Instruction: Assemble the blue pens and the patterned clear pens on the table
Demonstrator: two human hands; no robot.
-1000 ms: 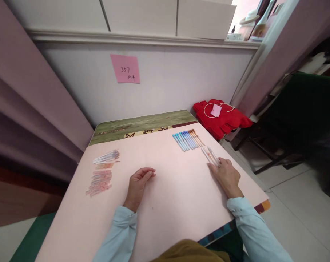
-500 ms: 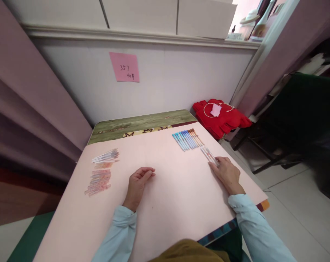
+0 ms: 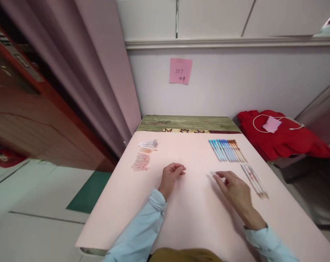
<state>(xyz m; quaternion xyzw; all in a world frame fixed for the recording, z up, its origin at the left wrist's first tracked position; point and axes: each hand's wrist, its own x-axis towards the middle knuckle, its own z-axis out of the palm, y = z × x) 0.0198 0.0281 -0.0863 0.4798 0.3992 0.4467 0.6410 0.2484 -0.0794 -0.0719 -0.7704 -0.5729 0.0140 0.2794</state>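
My left hand point(image 3: 172, 177) rests near the table's middle, fingers curled and thumb pressed to the index finger, with nothing visible in it. My right hand point(image 3: 234, 193) hovers over the paper with thumb and index finger close together. A faint whitish blur shows at its fingertips; what it is I cannot make out. Right of this hand lie several white pens point(image 3: 254, 181) side by side. Beyond them is a row of blue pens point(image 3: 222, 150) and brown-capped pens point(image 3: 237, 151). At the left lie white-grey pens point(image 3: 148, 144), a few orange ones point(image 3: 146, 150) and pink ones point(image 3: 141, 161).
Pale pink paper point(image 3: 189, 214) covers the table, whose green wood-patterned far edge point(image 3: 186, 123) meets the wall. A pink note point(image 3: 180, 71) with handwriting sticks to the wall. Red cloth point(image 3: 285, 140) with a white cord lies off the right corner. A purple curtain point(image 3: 107, 65) hangs at left.
My right hand has let go of the white pens and moved left, leaving them on the paper. My left hand keeps its curled shape. The view has turned left.
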